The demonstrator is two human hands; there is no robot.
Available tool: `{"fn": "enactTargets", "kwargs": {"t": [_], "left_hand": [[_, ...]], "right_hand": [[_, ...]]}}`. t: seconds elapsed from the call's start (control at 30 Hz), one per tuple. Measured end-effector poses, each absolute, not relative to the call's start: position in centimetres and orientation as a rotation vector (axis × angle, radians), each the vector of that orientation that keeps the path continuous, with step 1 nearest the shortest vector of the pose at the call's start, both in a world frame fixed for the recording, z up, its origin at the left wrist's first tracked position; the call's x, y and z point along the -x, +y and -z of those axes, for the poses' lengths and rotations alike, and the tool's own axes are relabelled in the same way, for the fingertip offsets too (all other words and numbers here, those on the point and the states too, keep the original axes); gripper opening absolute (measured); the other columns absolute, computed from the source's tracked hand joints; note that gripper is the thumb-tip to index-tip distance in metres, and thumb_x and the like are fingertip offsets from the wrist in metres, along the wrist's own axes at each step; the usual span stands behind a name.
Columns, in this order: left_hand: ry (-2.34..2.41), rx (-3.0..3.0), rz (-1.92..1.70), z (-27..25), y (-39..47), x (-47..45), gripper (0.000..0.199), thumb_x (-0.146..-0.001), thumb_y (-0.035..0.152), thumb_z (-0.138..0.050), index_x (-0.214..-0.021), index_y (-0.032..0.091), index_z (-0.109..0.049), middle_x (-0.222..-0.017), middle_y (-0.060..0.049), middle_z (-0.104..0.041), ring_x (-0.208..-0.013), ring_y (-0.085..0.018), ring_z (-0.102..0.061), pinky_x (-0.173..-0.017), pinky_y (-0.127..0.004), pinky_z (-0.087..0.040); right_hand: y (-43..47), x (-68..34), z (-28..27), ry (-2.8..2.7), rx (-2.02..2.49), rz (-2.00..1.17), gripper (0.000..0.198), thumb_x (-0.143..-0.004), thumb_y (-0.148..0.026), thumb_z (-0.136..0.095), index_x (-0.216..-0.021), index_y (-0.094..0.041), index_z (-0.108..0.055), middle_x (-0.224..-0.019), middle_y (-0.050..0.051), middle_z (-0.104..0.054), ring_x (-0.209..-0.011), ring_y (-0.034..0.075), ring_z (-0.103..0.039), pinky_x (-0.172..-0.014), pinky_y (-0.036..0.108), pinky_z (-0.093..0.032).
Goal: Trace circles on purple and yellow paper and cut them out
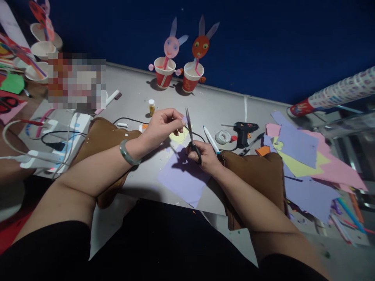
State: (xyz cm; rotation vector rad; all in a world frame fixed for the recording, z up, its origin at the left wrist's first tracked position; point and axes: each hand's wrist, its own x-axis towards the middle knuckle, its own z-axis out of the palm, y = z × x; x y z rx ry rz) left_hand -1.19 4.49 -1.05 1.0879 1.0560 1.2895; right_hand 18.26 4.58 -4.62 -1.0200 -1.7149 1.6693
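Observation:
My right hand (204, 157) grips black-handled scissors (190, 127), whose blades point up and away from me. Just left of the blades, my left hand (165, 127) pinches a small piece of purple paper (184, 120) between thumb and fingers. The blades stand beside that piece; whether they touch it I cannot tell. Beneath both hands lie a larger purple sheet (183, 181), in the shadow of my right hand, and a yellow paper piece (179, 136), partly hidden by my left hand. A brown cushion lies under each forearm: left (108, 142), right (254, 171).
Two paper-cup rabbits, pink-headed (164, 72) and orange-headed (192, 76), stand at the back. A glue gun (244, 132), tape roll (223, 136) and marker (211, 139) lie to the right, near a coloured paper pile (304, 144). A power strip (73, 136) with cables sits left.

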Motion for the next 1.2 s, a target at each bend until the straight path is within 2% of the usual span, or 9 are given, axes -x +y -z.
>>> {"fn": "enactTargets", "kwargs": {"t": [0.2, 0.3, 0.43, 0.53, 0.77, 1.2], "left_hand": [[1.072, -1.020, -1.282, 1.1, 4.7, 1.2, 0.030, -0.092, 0.038, -0.066, -0.070, 0.018, -0.061, -0.068, 0.001, -0.064, -0.059, -0.008, -0.061, -0.056, -0.021, -0.049], [1.069, -1.036, -1.279, 1.3, 4.7, 1.3, 0.032, -0.089, 0.044, -0.070, -0.072, 0.017, -0.064, -0.067, 0.001, -0.064, -0.058, -0.008, -0.060, -0.056, -0.021, -0.049], [1.055, -1.100, -1.282, 1.3, 4.5, 1.3, 0.029, -0.075, 0.038, -0.086, -0.072, 0.017, -0.066, -0.063, 0.002, -0.064, -0.058, -0.008, -0.059, -0.057, -0.020, -0.049], [1.054, -1.101, -1.285, 1.2, 4.4, 1.3, 0.032, -0.072, 0.038, -0.088, -0.069, 0.017, -0.064, -0.064, 0.001, -0.063, -0.059, -0.008, -0.058, -0.057, -0.021, -0.049], [1.038, -1.127, -1.259, 1.2, 4.2, 1.1, 0.029, -0.076, 0.035, -0.084, -0.068, 0.017, -0.063, -0.068, 0.000, -0.063, -0.060, -0.008, -0.057, -0.058, -0.021, -0.049], [0.998, -1.145, -1.228, 1.8, 4.0, 0.9, 0.023, -0.080, 0.029, -0.076, -0.065, 0.017, -0.062, -0.066, 0.001, -0.061, -0.058, -0.007, -0.055, -0.056, -0.021, -0.048]], "right_hand": [[4.6, -18.3, 4.7, -1.711, 1.009, -1.680, 0.059, -0.060, -0.072, -0.084, -0.060, -0.020, -0.055, -0.053, -0.002, -0.054, -0.052, 0.011, -0.044, -0.053, 0.028, -0.042], [4.6, -18.3, 4.6, -1.703, 1.017, -1.681, 0.060, -0.059, -0.073, -0.085, -0.060, -0.021, -0.055, -0.053, -0.003, -0.053, -0.052, 0.011, -0.043, -0.053, 0.028, -0.042], [4.6, -18.4, 4.7, -1.715, 0.996, -1.671, 0.064, -0.059, -0.078, -0.083, -0.061, -0.020, -0.056, -0.053, -0.003, -0.052, -0.052, 0.010, -0.043, -0.055, 0.029, -0.041], [4.6, -18.5, 5.0, -1.727, 0.973, -1.678, 0.066, -0.061, -0.081, -0.079, -0.063, -0.020, -0.057, -0.054, -0.003, -0.053, -0.052, 0.010, -0.042, -0.055, 0.029, -0.040], [4.6, -18.6, 5.6, -1.751, 0.920, -1.682, 0.069, -0.060, -0.083, -0.079, -0.065, -0.018, -0.056, -0.060, -0.002, -0.055, -0.056, 0.010, -0.044, -0.056, 0.027, -0.035], [4.6, -18.7, 5.6, -1.763, 0.945, -1.666, 0.070, -0.060, -0.084, -0.078, -0.066, -0.019, -0.056, -0.061, -0.003, -0.053, -0.057, 0.010, -0.042, -0.058, 0.028, -0.036]]}}
